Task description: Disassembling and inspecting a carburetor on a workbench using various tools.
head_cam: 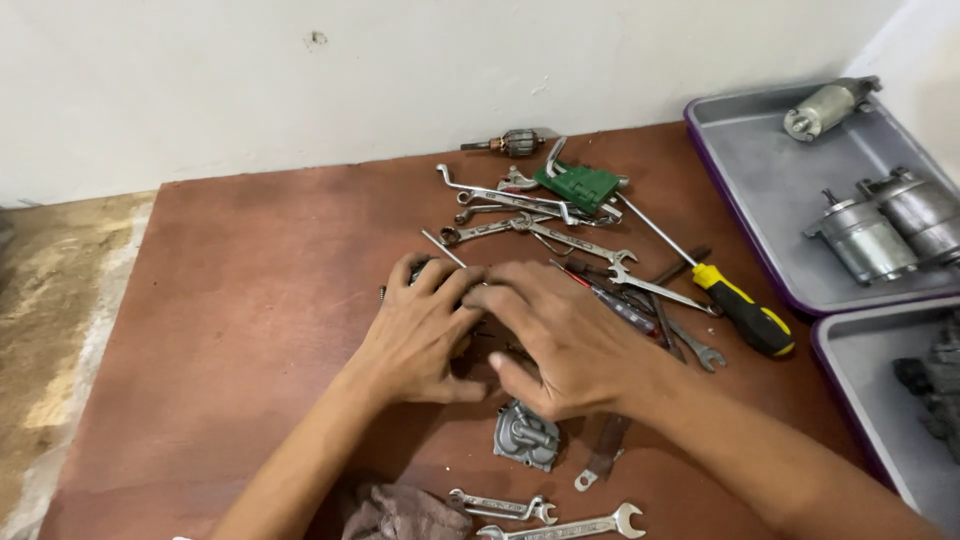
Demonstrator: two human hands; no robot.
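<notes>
Both hands meet at the middle of a brown wooden board (250,300). My left hand (420,335) and my right hand (560,340) are curled together over a small dark part that they mostly hide. A grey metal cover piece (525,437) lies just below my right hand. Several spanners (520,205) lie in a heap beyond the fingers. A yellow and black screwdriver (745,310) rests to the right of my right hand.
A green block (578,185) and a motor armature (510,143) lie near the white wall. Two grey trays (740,190) at the right hold starter motors (880,225). A rag (400,512) and two spanners (560,520) lie at the board's near edge.
</notes>
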